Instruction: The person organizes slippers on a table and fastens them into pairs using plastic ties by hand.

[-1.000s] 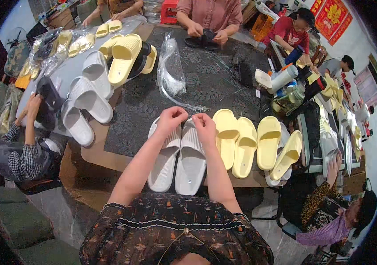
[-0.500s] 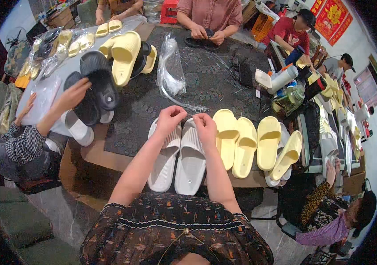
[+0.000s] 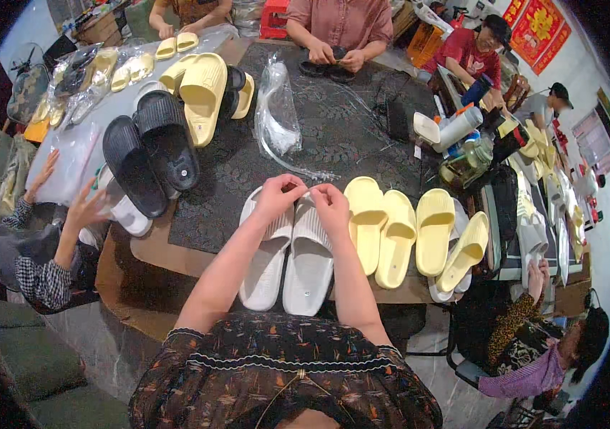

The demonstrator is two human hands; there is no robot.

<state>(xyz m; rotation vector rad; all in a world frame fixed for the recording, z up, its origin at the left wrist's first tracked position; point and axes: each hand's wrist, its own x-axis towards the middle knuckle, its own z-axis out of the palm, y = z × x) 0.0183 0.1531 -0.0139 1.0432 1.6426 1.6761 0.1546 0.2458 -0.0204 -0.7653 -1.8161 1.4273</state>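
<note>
A pair of light grey slide slippers (image 3: 308,268) lies side by side in front of me, toes away from me. Over the toe end of the left slipper, my left hand (image 3: 277,196) is closed in a pinch. My right hand (image 3: 330,206) pinches over the toe end of the right slipper, its fingertips close to the left ones. Whatever is between the fingers is too small to make out. Just to the right stand pale yellow slippers (image 3: 398,247). Beyond my hands lies a clear bag of thin white plastic strands (image 3: 276,114), some reaching toward my fingers.
Black slippers (image 3: 169,146) and more yellow ones (image 3: 202,93) are at the left. A co-worker's hand (image 3: 86,207) is near the black pair. Across the dark tabletop (image 3: 219,179), another person handles black footwear. Bottles and a glass jar (image 3: 468,166) stand at the right.
The co-worker at the left has let go of the black slippers and drawn the hand back leftward. That pair now lies slightly shifted. My own hands have hardly moved.
</note>
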